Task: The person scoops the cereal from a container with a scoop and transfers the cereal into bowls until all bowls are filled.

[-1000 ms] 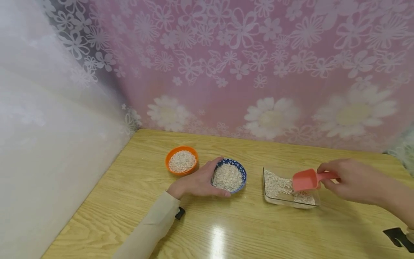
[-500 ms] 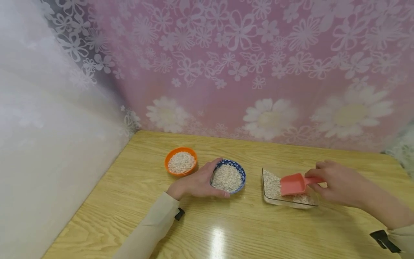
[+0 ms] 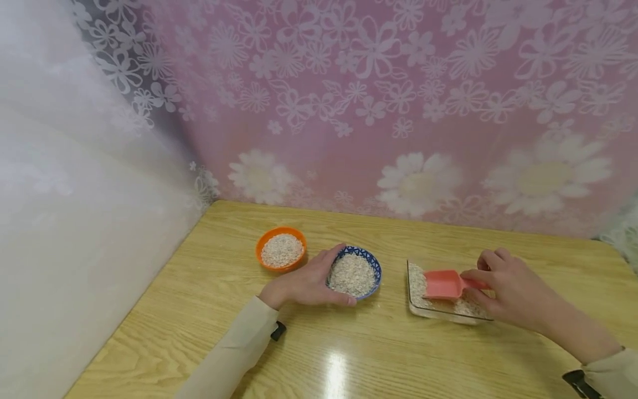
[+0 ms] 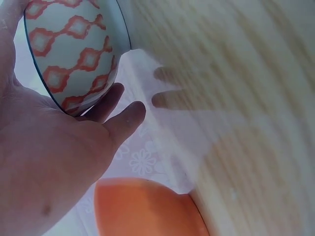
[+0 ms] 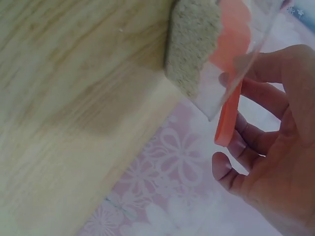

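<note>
My left hand (image 3: 311, 281) holds the left side of a patterned bowl (image 3: 371, 260), thumb at the near side and fingers at the far side. The bowl is blue inside, with red diamonds on white outside in the left wrist view (image 4: 74, 46), and is filled with pale oat flakes (image 3: 351, 275). My right hand (image 3: 520, 288) pinches the handle of a coral-pink scoop (image 3: 442, 284). The scoop's blade lies low in a clear rectangular container (image 3: 443, 315), its front edge in the oat flakes. In the right wrist view the handle (image 5: 229, 118) passes behind the clear wall.
An orange bowl (image 3: 261, 260) of oat flakes stands behind and left of the patterned bowl, near my left wrist. The wooden table (image 3: 299, 354) meets a pink flowered curtain (image 3: 339, 138) at the back and a white sheet (image 3: 99, 221) on the left.
My right hand has moved left with the scoop, lowering it and pushing its blade through the flakes toward the container's left side. My left hand has stayed on the patterned bowl.
</note>
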Demonstrator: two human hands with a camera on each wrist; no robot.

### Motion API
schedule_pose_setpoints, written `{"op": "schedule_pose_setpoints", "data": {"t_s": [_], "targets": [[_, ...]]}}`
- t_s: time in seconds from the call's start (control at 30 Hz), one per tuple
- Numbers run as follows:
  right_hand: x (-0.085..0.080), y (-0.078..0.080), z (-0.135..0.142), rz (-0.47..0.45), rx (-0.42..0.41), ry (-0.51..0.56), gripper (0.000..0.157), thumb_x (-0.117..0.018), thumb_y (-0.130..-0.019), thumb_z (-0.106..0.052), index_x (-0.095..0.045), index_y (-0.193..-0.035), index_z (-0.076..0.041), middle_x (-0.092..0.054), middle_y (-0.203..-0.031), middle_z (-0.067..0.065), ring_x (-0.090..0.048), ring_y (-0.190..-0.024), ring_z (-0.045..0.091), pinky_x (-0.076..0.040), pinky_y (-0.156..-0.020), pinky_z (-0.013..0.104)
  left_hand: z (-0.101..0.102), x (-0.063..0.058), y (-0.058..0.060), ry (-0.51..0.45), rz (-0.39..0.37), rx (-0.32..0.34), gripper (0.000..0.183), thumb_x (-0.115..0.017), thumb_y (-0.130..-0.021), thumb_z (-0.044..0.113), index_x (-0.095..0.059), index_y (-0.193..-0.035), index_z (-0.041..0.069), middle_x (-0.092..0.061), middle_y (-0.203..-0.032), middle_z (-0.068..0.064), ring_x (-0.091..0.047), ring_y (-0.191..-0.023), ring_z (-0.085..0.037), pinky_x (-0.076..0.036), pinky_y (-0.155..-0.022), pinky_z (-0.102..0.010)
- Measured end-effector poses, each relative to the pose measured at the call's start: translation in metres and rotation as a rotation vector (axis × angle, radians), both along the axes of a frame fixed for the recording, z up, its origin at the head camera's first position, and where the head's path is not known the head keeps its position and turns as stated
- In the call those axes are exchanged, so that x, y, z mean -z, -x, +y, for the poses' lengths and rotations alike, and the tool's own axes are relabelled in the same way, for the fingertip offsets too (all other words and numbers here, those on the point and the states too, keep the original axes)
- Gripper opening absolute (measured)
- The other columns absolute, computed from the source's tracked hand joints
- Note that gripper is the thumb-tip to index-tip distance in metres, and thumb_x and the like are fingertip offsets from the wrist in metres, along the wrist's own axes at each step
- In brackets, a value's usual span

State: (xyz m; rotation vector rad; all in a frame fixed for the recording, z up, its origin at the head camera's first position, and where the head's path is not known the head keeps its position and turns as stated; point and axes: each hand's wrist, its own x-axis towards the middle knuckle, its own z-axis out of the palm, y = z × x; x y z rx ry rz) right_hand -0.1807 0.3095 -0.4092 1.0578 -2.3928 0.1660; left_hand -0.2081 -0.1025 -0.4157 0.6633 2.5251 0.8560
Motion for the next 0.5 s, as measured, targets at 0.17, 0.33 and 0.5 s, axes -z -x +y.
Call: {"op": "schedule_pose_setpoints", "data": {"t_s": [0.17, 0.33, 0.5], "targets": [[0.005, -0.001, -0.001, 0.015, -0.010, 0.029, 0.066, -0.030, -0.106, -0.060, -0.080, -0.090, -0.020, -0.048, -0.080, -0.009, -0.031, -0.075, 0.007, -0.028, -0.062, 0.025, 0.001, -0.001, 0.001, 0.015, 0.008, 0.009, 0.115, -0.075, -0.078, 0.070, -0.002, -0.163, 0.044, -0.023, -0.168, -0.006, -0.033, -0.151, -0.027, -0.039, -0.117, -0.055], [0.000, -0.013, 0.002, -0.120, 0.101, 0.063, 0.032, -0.079, -0.090, -0.033, -0.076, -0.116, -0.014, -0.064, -0.097, 0.001, -0.053, -0.086, 0.017, -0.047, -0.065, 0.034, -0.004, -0.005, -0.003, 0.018, 0.071, 0.012, 0.114, -0.074, -0.080, 0.070, -0.003, -0.164, 0.040, -0.018, -0.170, -0.006, -0.033, -0.152, -0.028, -0.039, -0.117, -0.055], [-0.004, -0.031, 0.017, -0.285, 0.276, 0.126, 0.081, -0.085, -0.083, -0.034, -0.048, -0.153, -0.016, -0.053, -0.145, 0.025, -0.052, -0.125, 0.049, -0.046, -0.093, 0.067, -0.017, -0.012, -0.017, -0.019, 0.289, -0.056, 0.098, -0.069, -0.087, 0.066, -0.016, -0.164, 0.038, -0.021, -0.169, 0.002, -0.035, -0.151, -0.029, -0.043, -0.113, -0.058]]}}
